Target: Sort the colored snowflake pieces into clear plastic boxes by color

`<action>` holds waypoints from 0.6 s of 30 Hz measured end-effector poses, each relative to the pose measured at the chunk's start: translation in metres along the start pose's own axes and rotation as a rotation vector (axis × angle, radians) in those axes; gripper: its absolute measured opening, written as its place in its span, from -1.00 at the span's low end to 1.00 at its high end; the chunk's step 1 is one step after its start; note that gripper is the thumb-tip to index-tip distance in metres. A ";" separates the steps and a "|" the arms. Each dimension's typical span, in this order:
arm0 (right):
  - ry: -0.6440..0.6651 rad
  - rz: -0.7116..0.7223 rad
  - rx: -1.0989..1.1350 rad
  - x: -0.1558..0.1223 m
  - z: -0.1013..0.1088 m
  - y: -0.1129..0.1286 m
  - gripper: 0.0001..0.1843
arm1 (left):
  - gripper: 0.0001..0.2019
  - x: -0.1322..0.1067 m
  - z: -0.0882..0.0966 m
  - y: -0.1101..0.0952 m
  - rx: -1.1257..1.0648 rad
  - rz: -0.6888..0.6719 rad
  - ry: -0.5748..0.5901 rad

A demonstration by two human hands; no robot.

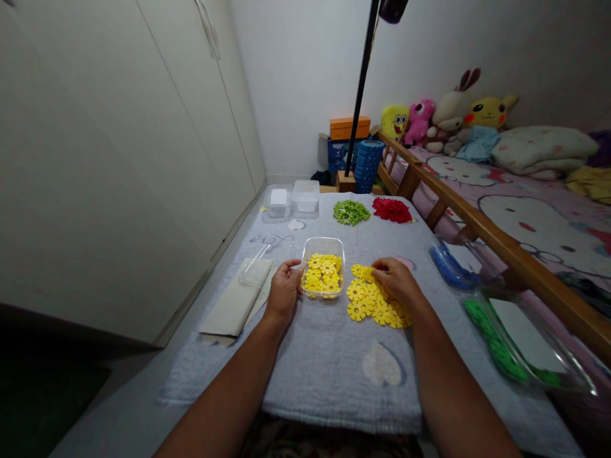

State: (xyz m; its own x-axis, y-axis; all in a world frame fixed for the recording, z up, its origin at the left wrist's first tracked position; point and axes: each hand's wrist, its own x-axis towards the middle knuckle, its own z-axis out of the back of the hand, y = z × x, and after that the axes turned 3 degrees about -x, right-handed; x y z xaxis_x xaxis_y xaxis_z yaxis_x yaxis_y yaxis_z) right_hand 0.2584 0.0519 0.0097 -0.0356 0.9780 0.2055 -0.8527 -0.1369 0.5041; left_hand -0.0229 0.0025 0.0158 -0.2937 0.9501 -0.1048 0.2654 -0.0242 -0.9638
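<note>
A clear plastic container [323, 243] stands in front of me with several yellow flower-shaped discs [324, 273] inside. My left hand [285, 289] grips its left wall, thumb and fingers at the rim. To the right, loose yellow flower-shaped discs [370, 300] lie spread in a pile on the cloth. Over the pile's upper edge, my right hand [396, 280] has its fingertips closed on a yellow disc; the palm hides some of the others.
Green pieces [351, 212] and red pieces [392, 210] lie in heaps behind. Clear boxes [305, 198] stand at back left. Folded paper [233, 302] and a clear lid [255, 270] lie left. Lidded boxes of blue [451, 270] and green pieces [506, 346] line the right, beside a wooden bed rail [482, 238].
</note>
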 end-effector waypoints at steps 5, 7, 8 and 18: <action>0.063 -0.023 0.177 0.003 0.001 0.000 -0.77 | -0.56 -0.001 0.000 -0.003 0.025 0.019 -0.003; 0.035 -0.018 0.178 0.003 0.002 0.001 -0.78 | -0.56 -0.002 -0.001 -0.004 0.035 0.027 0.000; 0.018 -0.015 0.188 0.002 0.003 0.003 -0.79 | -0.55 -0.003 -0.001 -0.005 0.035 0.031 0.001; -0.066 -0.014 0.561 0.005 0.020 0.038 -0.76 | -0.53 -0.004 -0.002 -0.006 0.034 0.055 0.004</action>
State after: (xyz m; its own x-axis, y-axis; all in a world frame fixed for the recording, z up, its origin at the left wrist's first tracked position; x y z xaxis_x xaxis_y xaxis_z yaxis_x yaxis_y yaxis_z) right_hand 0.2362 0.0490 0.0463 0.0217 0.9711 0.2379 -0.4441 -0.2038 0.8725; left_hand -0.0215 -0.0002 0.0224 -0.2754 0.9485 -0.1568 0.2498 -0.0869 -0.9644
